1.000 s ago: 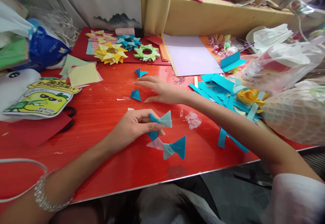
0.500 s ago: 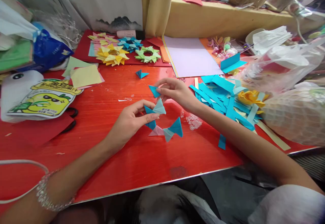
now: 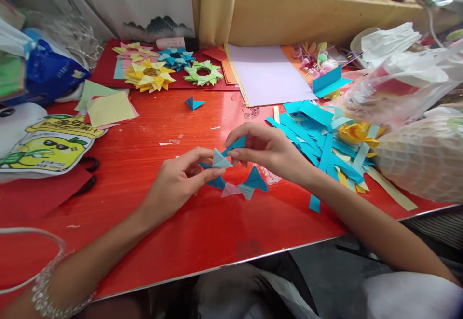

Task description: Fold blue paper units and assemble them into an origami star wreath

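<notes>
Now | left hand pinches paper chain | right hand grips newly lifted blue piece

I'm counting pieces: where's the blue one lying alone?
Head view, upper left of centre: the blue piece lies between the left hand and green ring.

One multicoloured folded-paper chain, one unheld blue folded-paper piece and at least four star-shaped paper rings are visible.
</notes>
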The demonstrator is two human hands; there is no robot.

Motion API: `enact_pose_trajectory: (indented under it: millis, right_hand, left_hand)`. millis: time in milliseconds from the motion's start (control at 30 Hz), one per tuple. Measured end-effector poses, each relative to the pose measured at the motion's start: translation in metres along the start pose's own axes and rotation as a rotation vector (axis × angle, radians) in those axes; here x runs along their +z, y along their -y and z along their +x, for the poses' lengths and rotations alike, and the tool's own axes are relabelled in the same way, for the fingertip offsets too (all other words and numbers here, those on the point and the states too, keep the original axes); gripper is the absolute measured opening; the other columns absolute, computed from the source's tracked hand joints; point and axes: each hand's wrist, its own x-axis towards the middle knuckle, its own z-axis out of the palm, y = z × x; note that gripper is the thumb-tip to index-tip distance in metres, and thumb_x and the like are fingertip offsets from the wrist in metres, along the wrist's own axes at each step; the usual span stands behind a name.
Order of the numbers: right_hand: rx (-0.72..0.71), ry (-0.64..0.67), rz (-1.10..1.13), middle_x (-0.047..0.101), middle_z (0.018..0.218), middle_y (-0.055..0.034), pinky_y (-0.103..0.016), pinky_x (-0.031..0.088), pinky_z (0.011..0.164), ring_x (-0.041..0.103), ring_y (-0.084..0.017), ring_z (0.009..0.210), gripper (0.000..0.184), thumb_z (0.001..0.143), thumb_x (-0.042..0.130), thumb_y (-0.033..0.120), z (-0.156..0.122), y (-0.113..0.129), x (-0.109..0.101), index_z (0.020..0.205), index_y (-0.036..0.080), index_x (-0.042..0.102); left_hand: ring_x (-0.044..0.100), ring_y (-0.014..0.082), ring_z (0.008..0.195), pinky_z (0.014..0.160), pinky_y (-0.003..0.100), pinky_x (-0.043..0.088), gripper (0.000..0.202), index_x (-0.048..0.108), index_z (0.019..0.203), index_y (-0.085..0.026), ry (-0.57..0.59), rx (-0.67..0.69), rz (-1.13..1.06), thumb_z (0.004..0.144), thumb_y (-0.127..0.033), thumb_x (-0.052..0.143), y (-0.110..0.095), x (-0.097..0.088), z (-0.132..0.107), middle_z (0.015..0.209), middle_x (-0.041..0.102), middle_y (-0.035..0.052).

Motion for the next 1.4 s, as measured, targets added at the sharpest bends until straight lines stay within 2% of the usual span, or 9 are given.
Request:
enact_pose_trajectory:
  millis: [133,233,333,467,800,933,1067,1400]
  right_hand:
    - [-0.007,-0.106,-0.148,0.052,0.069,0.0045,-0.018,0.042,0.048,0.047,-0.005,0.056,0.027,0.086,0.063,0.019,-0.007,0.005,0.003,0.112,0.019,0.057]
    - [-0.035,-0.128,-0.119,0.057,0.074,0.003,-0.02,0.049,0.056,0.056,-0.007,0.063,0.019,0.085,0.064,0.021,-0.011,0.012,0.002,0.102,0.018,0.058]
    - [-0.074,-0.089,-0.174,0.063,0.083,0.0005,-0.022,0.053,0.063,0.061,-0.008,0.069,0.007,0.085,0.064,0.018,-0.013,0.02,0.001,0.09,0.016,0.06]
    - [-0.108,-0.055,-0.328,0.066,0.081,0.0011,-0.022,0.051,0.061,0.061,-0.007,0.065,0.005,0.085,0.062,0.015,-0.016,0.026,0.0,0.09,0.014,0.062]
    - [-0.2,-0.078,-0.477,0.07,0.085,0.0012,-0.016,0.051,0.063,0.062,-0.005,0.069,0.011,0.086,0.058,0.008,-0.019,0.025,-0.001,0.093,0.014,0.063]
    - [-0.211,-0.101,-0.514,0.07,0.087,0.001,-0.018,0.052,0.065,0.064,-0.007,0.073,0.012,0.086,0.058,0.009,-0.02,0.025,-0.001,0.094,0.016,0.064]
    - [-0.231,-0.068,-0.553,0.071,0.088,0.0006,-0.021,0.053,0.067,0.067,-0.01,0.077,0.012,0.087,0.057,0.013,-0.021,0.024,-0.002,0.095,0.018,0.065]
    - [-0.295,-0.041,-0.661,0.073,0.089,0.0011,-0.023,0.053,0.068,0.069,-0.013,0.079,0.017,0.087,0.054,0.01,-0.021,0.028,0.0,0.093,0.021,0.065]
  left_hand:
    - [0.053,0.0033,0.047,0.046,0.015,0.044,0.006,0.067,0.087,-0.024,-0.021,0.108,0.087,0.081,-0.026,0.068,0.0,0.0,-0.003,0.076,0.069,-0.0071]
    - [0.058,0.0035,0.049,0.049,0.013,0.048,0.004,0.066,0.087,-0.023,-0.048,0.159,0.098,0.083,-0.023,0.066,0.001,-0.001,-0.007,0.074,0.067,-0.0069]
    - [0.061,0.0043,0.052,0.053,0.013,0.051,0.003,0.064,0.088,-0.021,-0.062,0.211,0.12,0.085,-0.022,0.063,0.001,-0.002,-0.009,0.069,0.065,-0.007]
    - [0.065,0.0053,0.059,0.056,0.012,0.053,0.004,0.063,0.089,-0.021,-0.075,0.245,0.146,0.086,-0.023,0.062,0.0,-0.001,-0.01,0.07,0.067,-0.0064]
    - [0.067,0.0049,0.062,0.059,0.01,0.055,0.005,0.064,0.091,-0.02,-0.08,0.278,0.168,0.086,-0.02,0.062,0.0,-0.002,-0.009,0.073,0.068,-0.0064]
    - [0.067,0.0053,0.062,0.058,0.012,0.055,0.004,0.064,0.09,-0.021,-0.082,0.285,0.167,0.086,-0.021,0.062,0.001,-0.001,-0.008,0.072,0.068,-0.0066]
    - [0.067,0.0064,0.061,0.056,0.013,0.055,0.003,0.064,0.089,-0.022,-0.082,0.266,0.159,0.086,-0.021,0.063,0.0,-0.001,-0.008,0.072,0.069,-0.0071]
    - [0.067,0.0066,0.063,0.058,0.014,0.055,0.006,0.063,0.09,-0.024,-0.075,0.257,0.181,0.087,-0.019,0.061,0.0,-0.002,-0.009,0.073,0.069,-0.0074]
